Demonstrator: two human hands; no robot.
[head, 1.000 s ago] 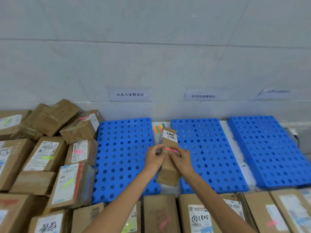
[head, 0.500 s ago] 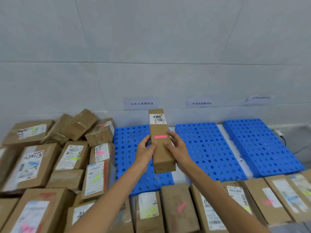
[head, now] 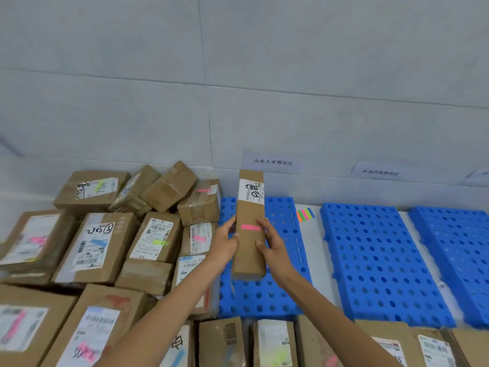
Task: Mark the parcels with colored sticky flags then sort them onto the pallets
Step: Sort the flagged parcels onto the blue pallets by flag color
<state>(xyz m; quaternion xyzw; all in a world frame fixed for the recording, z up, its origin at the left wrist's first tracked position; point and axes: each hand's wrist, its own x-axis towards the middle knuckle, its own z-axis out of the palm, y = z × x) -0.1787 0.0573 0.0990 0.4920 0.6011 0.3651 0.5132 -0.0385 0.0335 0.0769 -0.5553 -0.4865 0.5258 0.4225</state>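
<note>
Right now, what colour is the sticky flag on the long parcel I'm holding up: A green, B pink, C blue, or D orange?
B: a pink flag lies across the long parcel, which the left hand and right hand hold between them.

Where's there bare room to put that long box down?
All three blue pallets lie bare: the left pallet, beneath the held long parcel, the middle pallet and the right pallet. The strip between the first two holds sticky flags at its far end. Crowded: the parcel pile at left, the near row of parcels.
</note>
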